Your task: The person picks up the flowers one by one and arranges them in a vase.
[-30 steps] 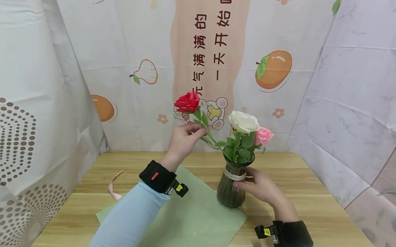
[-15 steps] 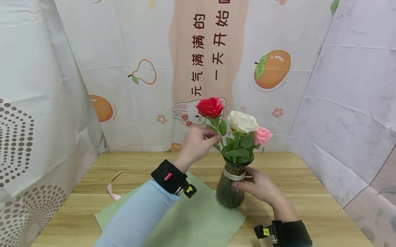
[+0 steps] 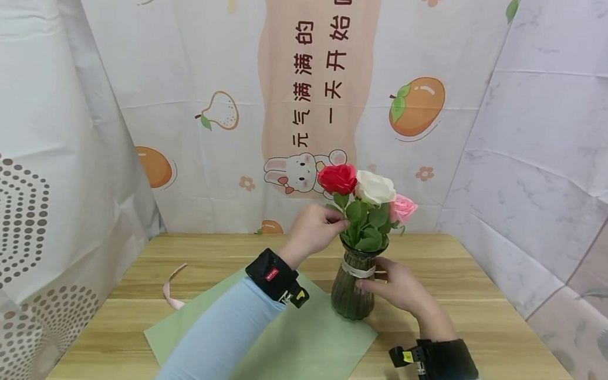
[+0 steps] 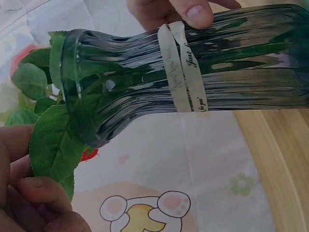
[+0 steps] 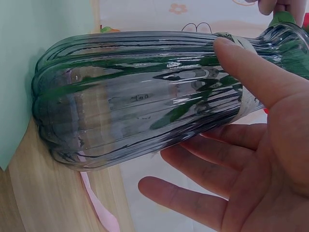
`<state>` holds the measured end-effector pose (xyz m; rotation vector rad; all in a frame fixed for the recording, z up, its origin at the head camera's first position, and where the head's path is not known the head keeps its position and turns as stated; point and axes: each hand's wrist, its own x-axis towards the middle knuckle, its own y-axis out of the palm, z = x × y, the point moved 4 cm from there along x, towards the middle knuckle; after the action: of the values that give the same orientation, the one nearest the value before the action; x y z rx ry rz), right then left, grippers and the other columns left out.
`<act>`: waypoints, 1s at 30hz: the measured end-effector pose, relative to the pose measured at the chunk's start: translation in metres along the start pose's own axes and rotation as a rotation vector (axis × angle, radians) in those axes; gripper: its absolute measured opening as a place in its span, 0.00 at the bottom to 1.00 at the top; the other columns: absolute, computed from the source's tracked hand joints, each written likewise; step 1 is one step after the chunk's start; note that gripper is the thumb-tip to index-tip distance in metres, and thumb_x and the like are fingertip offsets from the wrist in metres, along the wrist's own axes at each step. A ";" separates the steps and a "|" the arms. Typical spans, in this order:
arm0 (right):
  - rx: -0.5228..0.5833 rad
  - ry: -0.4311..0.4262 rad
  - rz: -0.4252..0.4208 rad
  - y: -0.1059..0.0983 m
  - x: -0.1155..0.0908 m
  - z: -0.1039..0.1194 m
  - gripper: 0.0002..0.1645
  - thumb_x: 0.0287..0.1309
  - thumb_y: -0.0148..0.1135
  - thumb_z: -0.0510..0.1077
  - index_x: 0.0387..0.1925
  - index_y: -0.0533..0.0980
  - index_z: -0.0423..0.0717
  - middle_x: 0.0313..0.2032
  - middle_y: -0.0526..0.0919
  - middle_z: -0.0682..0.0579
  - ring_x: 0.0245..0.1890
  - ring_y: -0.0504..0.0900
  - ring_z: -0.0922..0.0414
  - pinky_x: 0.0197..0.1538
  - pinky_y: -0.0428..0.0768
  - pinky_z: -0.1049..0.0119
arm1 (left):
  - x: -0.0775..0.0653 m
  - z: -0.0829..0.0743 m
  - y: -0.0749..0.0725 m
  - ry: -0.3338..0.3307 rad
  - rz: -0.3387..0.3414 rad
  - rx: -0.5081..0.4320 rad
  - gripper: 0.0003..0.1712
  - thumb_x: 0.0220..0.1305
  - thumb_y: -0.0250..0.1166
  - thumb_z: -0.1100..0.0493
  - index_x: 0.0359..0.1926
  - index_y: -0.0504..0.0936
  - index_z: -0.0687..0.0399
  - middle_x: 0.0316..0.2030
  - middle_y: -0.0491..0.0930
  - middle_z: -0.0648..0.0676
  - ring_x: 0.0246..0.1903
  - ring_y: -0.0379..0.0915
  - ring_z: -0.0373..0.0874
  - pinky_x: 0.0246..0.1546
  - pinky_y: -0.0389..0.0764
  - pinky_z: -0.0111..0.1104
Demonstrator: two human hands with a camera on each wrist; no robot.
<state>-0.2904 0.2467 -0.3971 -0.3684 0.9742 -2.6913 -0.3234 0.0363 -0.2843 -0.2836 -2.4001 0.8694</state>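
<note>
My left hand (image 3: 313, 233) pinches the leafy stem of a red rose (image 3: 337, 179) just above the mouth of a ribbed, dark green glass vase (image 3: 351, 300). Close up in the left wrist view, its fingers lie beside a green leaf (image 4: 57, 140) at the vase rim. A white rose (image 3: 375, 188) and a pink rose (image 3: 402, 209) stand in the vase. My right hand (image 3: 405, 288) steadies the upright vase, thumb on one side and fingers on the other, near the pale printed ribbon (image 4: 181, 67) tied round its neck. Stems show through the glass.
Under the vase's left side lies a sheet of green paper (image 3: 293, 348) on the wooden table (image 3: 485, 320). A pink ribbon (image 3: 170, 291) lies at the left, partly off the paper. A printed cloth (image 3: 187, 46) hangs behind the table.
My left hand has moved right and down, bringing the red rose from a leftward lean to nearly upright beside the white rose. The right hand stays on the vase.
</note>
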 end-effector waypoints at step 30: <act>0.012 -0.039 -0.007 -0.003 -0.001 0.001 0.43 0.62 0.72 0.54 0.67 0.68 0.31 0.59 0.78 0.35 0.57 0.79 0.36 0.53 0.81 0.47 | -0.008 0.010 0.022 -0.119 0.104 -0.097 0.09 0.66 0.69 0.54 0.40 0.92 0.53 0.36 0.87 0.45 0.36 0.77 0.40 0.33 0.76 0.34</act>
<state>-0.2891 0.2484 -0.3945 -0.4205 0.9472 -2.6846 -0.3225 0.0450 -0.3082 -0.4071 -2.5621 0.8383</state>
